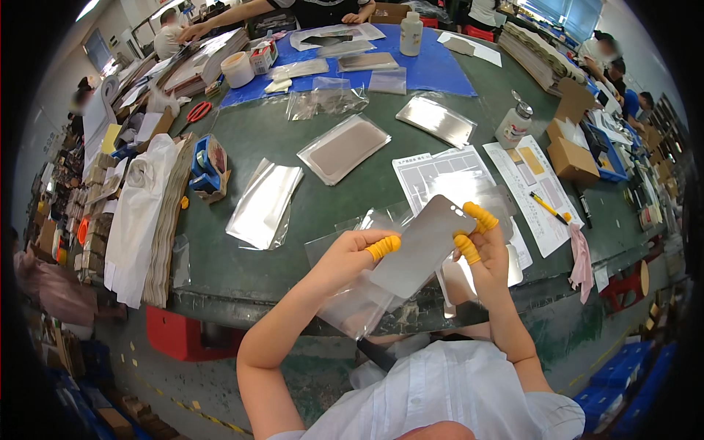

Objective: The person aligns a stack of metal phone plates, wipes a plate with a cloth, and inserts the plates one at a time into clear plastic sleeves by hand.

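Observation:
A thin grey phone-shaped sheet [424, 246], with small cutouts at its top, is held tilted above the table's near edge. My left hand [341, 257] grips its left edge with a thumb in a yellow finger cot. My right hand [488, 253], also in yellow finger cots, pinches its upper right edge. Beneath the left hand hangs a clear plastic bag [356, 309]. Shiny phone-shaped plates [458, 282] lie partly hidden beneath the right hand. A printed paper form [429, 176] lies behind the sheet.
Bagged stacks of sheets [345, 149] lie across the green table [257, 136]. To the left are a blue tape dispenser [209, 167], red scissors [196, 112] and stacked paper. A pump bottle [515, 125] and a yellow pen [548, 207] are at right. Someone works across the table.

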{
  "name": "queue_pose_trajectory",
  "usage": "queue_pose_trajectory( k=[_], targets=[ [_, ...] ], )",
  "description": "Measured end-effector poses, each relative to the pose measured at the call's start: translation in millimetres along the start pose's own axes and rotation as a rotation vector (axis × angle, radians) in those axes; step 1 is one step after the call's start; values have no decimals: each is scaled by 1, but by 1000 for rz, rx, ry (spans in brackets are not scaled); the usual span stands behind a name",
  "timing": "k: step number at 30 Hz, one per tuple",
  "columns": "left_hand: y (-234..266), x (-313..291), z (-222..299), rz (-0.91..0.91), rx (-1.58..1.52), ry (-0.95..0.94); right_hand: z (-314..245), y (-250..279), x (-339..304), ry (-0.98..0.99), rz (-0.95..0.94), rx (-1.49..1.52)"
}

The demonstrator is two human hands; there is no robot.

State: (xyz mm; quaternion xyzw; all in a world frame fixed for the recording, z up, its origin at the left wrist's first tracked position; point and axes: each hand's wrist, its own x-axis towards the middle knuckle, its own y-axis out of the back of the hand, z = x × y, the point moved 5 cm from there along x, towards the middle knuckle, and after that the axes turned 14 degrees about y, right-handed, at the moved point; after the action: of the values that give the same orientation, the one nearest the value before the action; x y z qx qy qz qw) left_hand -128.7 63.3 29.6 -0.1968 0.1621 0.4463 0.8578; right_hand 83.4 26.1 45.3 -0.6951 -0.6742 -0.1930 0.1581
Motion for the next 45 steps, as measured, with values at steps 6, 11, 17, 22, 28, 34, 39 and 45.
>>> queue_pose_trajectory(
  k=[6, 11, 17, 22, 28, 34, 39, 45],
  targets=[
    [2, 2, -3, -61, -252, 50, -17, -9, 7, 197, -181, -453],
    [1, 6, -3, -4, -206, 9, -1, 0, 1, 111, -184, -427],
    [-7, 6, 0, -120, -63, -94, 3, -1, 1, -237, -89, 167],
    [8, -1, 12, 143, 147, -115, 9, 29, 11, -128, -21, -136],
    [36, -14, 33, 854, 959, -486, 16, 81, 24, -20, 266, -119],
    [31, 0, 18, 776, 980, -411, 29, 101, 22, -39, 236, -361],
    [30, 5, 19, 722, 1035, -455, 19, 107, 22, 34, 28, -1140],
    [37, 13, 17, 707, 771, -329, -11, 111, 1, 4, -71, -1212]
  ],
)
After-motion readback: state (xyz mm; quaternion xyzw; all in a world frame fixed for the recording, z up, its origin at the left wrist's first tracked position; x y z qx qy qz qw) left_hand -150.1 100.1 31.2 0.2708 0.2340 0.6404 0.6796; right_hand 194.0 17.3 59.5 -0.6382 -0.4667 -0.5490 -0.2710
